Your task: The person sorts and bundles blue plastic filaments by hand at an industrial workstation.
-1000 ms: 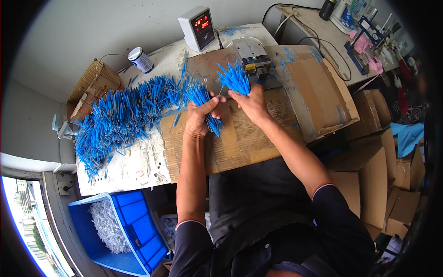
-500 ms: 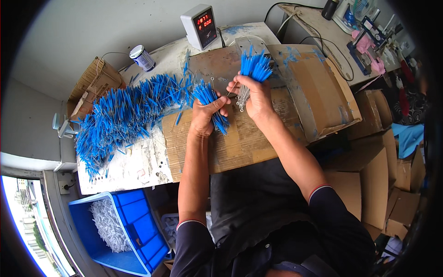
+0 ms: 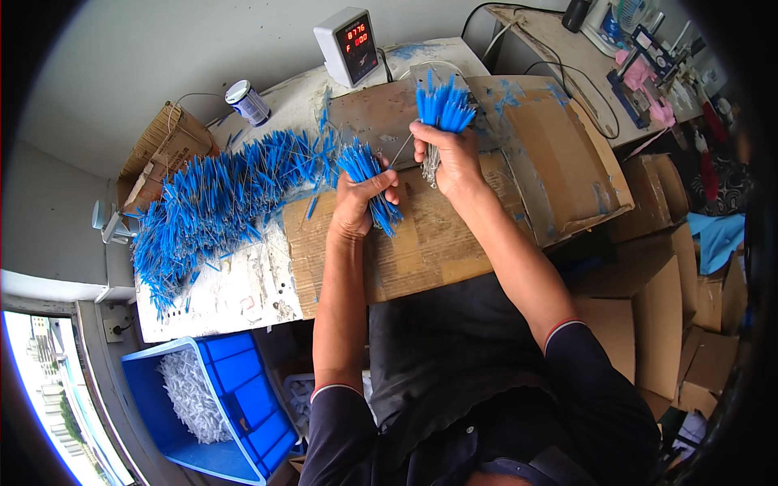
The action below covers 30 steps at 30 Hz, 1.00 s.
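Observation:
Thin blue bristle brushes with twisted wire stems are in both my hands. Closed round the middle of one bundle of brushes [image 3: 358,162], my left hand [image 3: 355,206] is over the cardboard-covered table [image 3: 429,251]. My right hand [image 3: 455,158] is further right and higher. It grips a second bundle of brushes [image 3: 444,109], blue bristles up and looped wire ends hanging below the palm. A single wire stem [image 3: 400,151] spans the gap between the two hands. Left of my left hand lies a large heap of the same brushes [image 3: 227,190].
A white box with a red lit display [image 3: 347,49] stands behind the hands, near a small can [image 3: 247,103]. An open carton [image 3: 174,142] is beyond the heap. Below the table's left edge sits a blue crate [image 3: 243,397] of whitish pieces. Cardboard boxes [image 3: 640,324] stack at right.
My right hand has moved slightly up, and its fingers have closed in round the bundle. The left hand stays nearly in place. The red digits on the display differ.

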Available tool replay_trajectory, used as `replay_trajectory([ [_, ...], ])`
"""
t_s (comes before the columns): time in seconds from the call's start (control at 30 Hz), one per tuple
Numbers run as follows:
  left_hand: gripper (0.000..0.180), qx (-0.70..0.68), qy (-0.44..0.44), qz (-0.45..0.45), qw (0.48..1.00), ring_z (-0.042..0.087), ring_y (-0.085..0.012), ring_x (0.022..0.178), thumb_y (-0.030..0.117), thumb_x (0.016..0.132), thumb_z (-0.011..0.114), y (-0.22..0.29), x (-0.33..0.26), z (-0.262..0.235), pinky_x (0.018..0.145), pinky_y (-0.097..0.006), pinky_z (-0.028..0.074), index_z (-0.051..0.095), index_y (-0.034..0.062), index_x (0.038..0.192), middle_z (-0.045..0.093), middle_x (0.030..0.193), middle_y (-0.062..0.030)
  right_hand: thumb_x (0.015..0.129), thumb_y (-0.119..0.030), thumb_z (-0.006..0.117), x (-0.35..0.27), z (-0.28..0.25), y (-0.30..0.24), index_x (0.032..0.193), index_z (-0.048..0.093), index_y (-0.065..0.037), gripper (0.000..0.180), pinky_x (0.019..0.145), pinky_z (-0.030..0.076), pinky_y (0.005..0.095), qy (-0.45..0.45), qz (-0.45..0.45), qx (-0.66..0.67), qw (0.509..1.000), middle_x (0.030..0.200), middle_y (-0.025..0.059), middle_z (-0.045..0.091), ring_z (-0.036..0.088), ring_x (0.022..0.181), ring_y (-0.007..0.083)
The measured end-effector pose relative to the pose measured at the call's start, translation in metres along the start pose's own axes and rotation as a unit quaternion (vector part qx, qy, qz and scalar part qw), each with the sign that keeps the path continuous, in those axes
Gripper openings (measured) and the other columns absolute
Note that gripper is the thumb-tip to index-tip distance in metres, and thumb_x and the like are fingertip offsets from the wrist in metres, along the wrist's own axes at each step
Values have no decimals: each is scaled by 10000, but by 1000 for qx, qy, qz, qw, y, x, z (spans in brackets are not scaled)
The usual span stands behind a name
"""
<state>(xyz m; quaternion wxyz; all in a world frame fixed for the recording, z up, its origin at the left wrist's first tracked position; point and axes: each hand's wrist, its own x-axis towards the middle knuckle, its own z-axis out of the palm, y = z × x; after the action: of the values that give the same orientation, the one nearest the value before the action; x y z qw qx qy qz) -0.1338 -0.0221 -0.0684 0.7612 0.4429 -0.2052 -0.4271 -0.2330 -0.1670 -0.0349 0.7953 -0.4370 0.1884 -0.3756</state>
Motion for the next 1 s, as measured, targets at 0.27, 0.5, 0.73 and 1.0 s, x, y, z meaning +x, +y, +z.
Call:
replay_trajectory([
  [0.27, 173, -13, 48, 10, 999, 616, -177, 566, 7, 849, 766, -2, 6, -5, 530, -314, 538, 648, -14, 973, 680, 764, -120, 865, -5, 747, -2, -12, -15, 911, 722, -19, 55, 591, 522, 316, 74, -201, -157, 964, 753, 48, 693, 655, 639, 169],
  [0.5, 124, 19, -13, 24, 999, 617, -168, 572, 32, 843, 742, -4, -1, -5, 545, -285, 515, 662, -1, 931, 671, 738, -100, 688, -6, 742, -14, -1, -25, 992, 636, -47, 324, 803, 557, 439, -229, -508, -514, 652, 934, 150, 706, 702, 894, 331],
  [0.73, 224, 28, 21, 20, 999, 620, -172, 582, 21, 833, 764, 5, -4, -4, 535, -301, 520, 650, -24, 1021, 680, 804, -95, 802, -70, 756, -7, -35, -19, 1012, 700, -45, 219, 683, 522, 428, -170, -165, -533, 812, 820, 166, 701, 676, 717, 341],
  [1.0, 287, 25, -102, -13, 994, 631, -183, 603, 43, 838, 748, 4, -4, 3, 544, -304, 532, 624, -32, 1086, 674, 884, -123, 771, -32, 808, -12, -4, -5, 810, 702, -49, 114, 449, 400, 246, -138, 68, -143, 978, 720, 7, 659, 540, 527, 81],
])
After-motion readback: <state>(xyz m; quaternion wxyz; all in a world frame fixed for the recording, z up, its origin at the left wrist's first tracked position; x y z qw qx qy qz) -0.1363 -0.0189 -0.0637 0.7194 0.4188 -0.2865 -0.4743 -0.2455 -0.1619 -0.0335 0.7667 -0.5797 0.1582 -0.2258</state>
